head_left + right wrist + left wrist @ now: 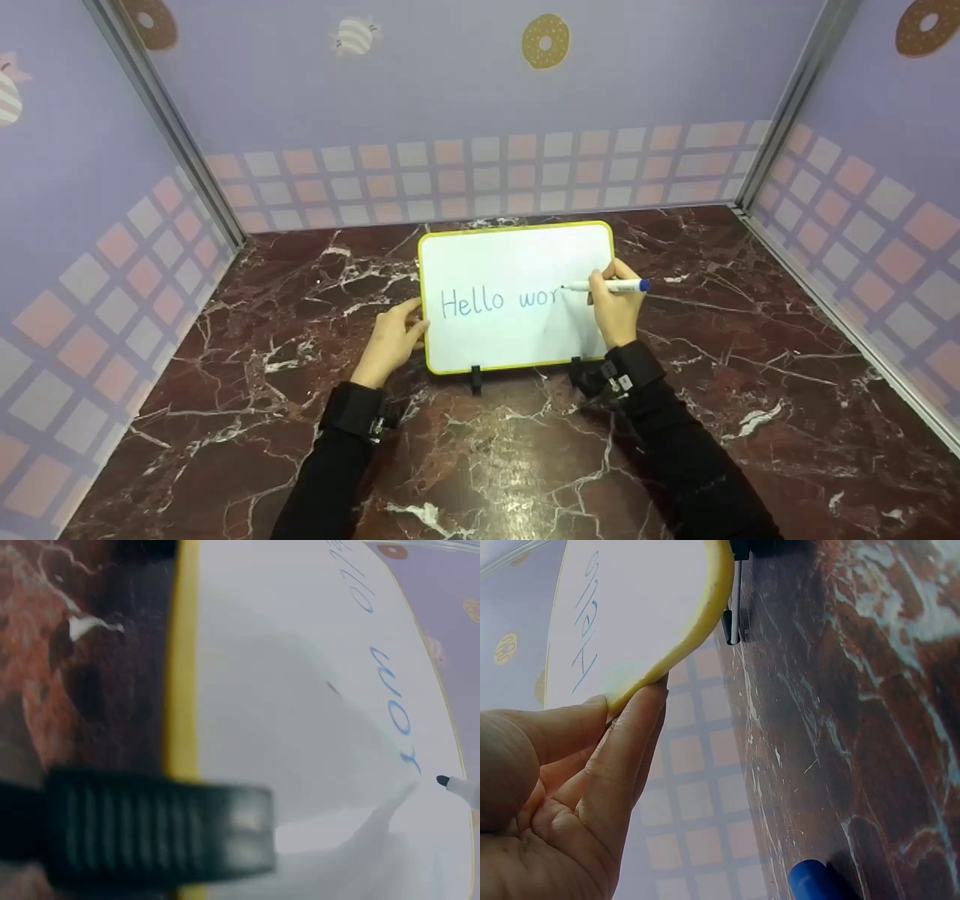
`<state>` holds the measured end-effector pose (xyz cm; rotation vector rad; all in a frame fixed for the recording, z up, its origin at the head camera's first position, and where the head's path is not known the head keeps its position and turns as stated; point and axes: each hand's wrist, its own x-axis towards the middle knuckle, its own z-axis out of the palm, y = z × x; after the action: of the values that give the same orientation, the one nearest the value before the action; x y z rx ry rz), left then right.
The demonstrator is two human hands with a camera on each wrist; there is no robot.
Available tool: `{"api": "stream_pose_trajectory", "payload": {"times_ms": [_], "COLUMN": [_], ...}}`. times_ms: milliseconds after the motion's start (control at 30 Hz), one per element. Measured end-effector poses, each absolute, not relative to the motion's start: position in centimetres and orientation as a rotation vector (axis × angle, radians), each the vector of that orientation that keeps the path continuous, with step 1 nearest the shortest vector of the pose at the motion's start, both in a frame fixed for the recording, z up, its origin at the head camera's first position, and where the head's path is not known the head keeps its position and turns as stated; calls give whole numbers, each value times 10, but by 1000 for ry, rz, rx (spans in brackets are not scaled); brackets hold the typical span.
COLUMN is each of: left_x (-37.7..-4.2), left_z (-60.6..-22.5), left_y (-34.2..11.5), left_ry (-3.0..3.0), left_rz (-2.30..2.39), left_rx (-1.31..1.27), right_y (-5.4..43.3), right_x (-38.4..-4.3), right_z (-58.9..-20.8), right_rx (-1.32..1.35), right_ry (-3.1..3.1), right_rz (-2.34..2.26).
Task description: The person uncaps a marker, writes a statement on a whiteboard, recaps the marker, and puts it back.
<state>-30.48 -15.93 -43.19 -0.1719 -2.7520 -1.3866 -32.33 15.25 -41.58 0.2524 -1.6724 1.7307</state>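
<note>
A whiteboard (510, 337) with a yellow rim leans upright on a stand with black feet. Blue handwriting on it reads "Hello wor". My right hand (619, 304) pinches a white marker (619, 286) with a blue end, its dark tip at the letter r in the head view. In the right wrist view, the marker (461, 790) shows its tip beside that r, and whether it touches the board cannot be told. At the board's left edge, my left hand (391, 337) grips the yellow rim (667, 664) between thumb and fingers.
The board stands on a dark red marbled table (255, 450). A blue cap-like piece (815, 881) lies on the table near my left hand. Lilac panels (450, 90) with pink and white checks enclose the back and sides. Black straps (634, 367) wrap both wrists.
</note>
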Motion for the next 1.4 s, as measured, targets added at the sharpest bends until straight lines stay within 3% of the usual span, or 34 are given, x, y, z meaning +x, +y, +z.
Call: {"api": "stream_pose_trajectory", "payload": {"times_ms": [1400], "left_x": [-305], "left_z": [-433], "left_y": [-160], "left_ry": [-2769], "left_rz": [-1371], "left_rx": [-179], "right_y": [172], "right_x": [-325], "right_z": [-409], "right_rx": [177], "right_ry": [-1703], "right_rz": [1709]}}
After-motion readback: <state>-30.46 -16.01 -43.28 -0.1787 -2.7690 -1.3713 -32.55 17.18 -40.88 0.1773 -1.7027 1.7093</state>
